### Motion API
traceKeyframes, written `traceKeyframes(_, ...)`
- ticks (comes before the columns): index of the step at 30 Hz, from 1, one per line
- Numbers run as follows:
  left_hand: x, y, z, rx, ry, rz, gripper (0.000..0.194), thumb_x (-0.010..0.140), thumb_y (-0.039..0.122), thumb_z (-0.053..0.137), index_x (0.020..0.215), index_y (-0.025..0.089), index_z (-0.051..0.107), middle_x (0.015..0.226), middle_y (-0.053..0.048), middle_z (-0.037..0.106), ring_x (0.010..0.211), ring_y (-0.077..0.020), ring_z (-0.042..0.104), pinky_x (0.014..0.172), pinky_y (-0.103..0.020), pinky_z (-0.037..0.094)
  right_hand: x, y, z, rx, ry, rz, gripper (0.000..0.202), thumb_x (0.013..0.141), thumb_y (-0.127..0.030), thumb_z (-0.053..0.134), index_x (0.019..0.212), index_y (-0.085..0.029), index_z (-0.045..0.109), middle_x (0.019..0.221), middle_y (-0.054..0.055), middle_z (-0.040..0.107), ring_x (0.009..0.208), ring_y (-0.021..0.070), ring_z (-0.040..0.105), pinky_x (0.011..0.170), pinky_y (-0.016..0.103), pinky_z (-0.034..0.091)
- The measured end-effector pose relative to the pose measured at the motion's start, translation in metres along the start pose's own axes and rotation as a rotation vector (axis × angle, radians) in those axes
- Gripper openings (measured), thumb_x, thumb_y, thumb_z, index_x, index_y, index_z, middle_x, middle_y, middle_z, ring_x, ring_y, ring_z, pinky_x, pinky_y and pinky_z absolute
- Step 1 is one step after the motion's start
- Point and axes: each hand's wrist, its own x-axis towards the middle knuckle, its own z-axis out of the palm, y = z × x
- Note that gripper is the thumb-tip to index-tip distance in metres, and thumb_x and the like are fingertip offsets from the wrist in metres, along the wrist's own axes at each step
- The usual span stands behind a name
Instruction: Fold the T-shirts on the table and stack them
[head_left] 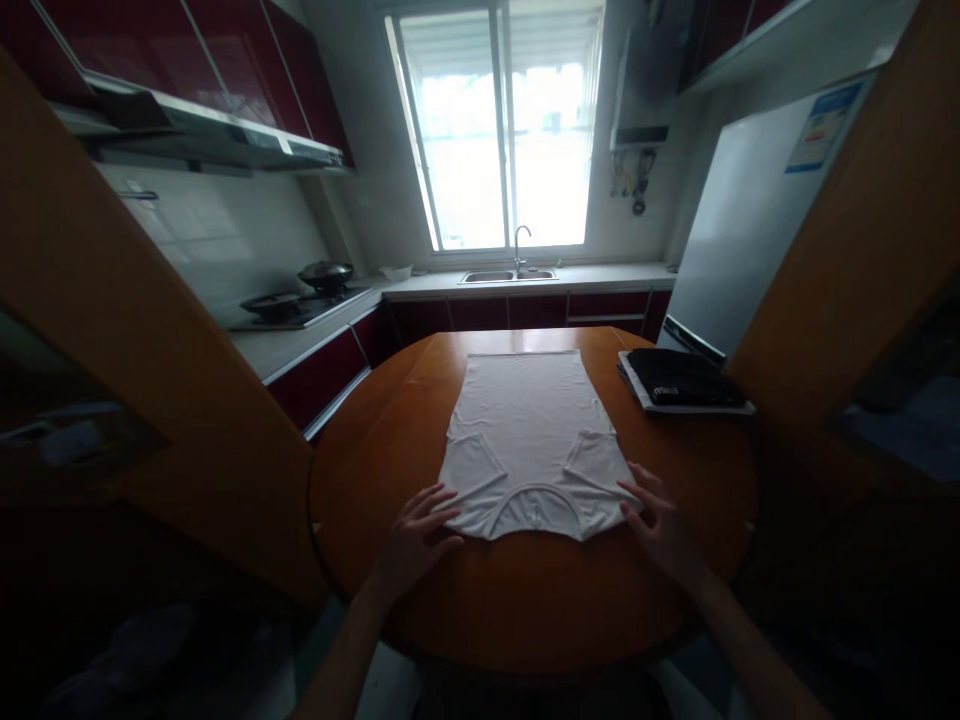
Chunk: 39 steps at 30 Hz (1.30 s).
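In the head view, a white T-shirt (532,410) lay flat at the middle of an orange-brown wooden table (382,440), its neckline toward the person and its hem toward the far edge. Both short sleeves were turned inward over the body of the garment. Light creases were noted across the cloth.

The left hand (420,530) was at the near left shoulder of the shirt, open, its fingers parted and the thumb held apart from them. Its fingertips met the shirt's edge; no cloth was seen gripped. The right hand (660,525) was at the opposite shoulder, likewise open with fingers spread and loosely bent, the tips at the edge of the fabric. Whether either hand pressed on the cloth could not be told.

On the table's far right, well apart from the shirt, was a stack of folded cloth (682,378), black with pale lettering on top and white beneath. Beyond the table stood a counter with a sink (491,277) below a bright window (465,130). A refrigerator (750,210) stood at right; a lidded pan (325,274) sat on the stove (304,312) at left.
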Motion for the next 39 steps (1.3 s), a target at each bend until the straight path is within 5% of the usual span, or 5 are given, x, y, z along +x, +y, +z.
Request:
traceKeyframes(14,0.018,0.033,0.009,0.092,-0.027,0.156,0.02,0.083,0.041,0.079,0.099,0.03,0.078,0.121,-0.005,0.072,0.123,-0.0283,0.06,0.1,-0.044,0.054,-0.005,-0.011,-0.007,-0.138,-0.094,-0.086,0.033,0.09,-0.043,0.065,0.12,-0.031,0.072,0.148,0.008,0.053,0.141,0.0326,0.043,0.113,0.057,0.042)
traceKeyframes(25,0.011,0.024,0.009,0.12,-0.045,0.16,0.024,0.084,0.038,0.077,0.108,0.033,0.074,0.121,-0.003,0.072,0.119,-0.0276,0.063,0.094,-0.043,0.058,-0.017,-0.021,-0.005,-0.325,-0.246,-0.093,0.064,0.083,-0.046,0.073,0.144,-0.046,0.052,0.158,-0.002,0.041,0.144,0.0367,0.04,0.115,0.061,0.038)
traceKeyframes(39,0.012,0.025,0.009,0.096,-0.053,0.167,0.014,0.091,0.03,0.07,0.104,0.032,0.074,0.117,-0.003,0.073,0.119,-0.0248,0.062,0.094,-0.039,0.057,-0.017,-0.025,-0.005,-0.395,-0.237,-0.103,0.046,0.086,-0.043,0.071,0.131,-0.041,0.065,0.154,0.0,0.047,0.14,0.0362,0.045,0.109,0.058,0.046)
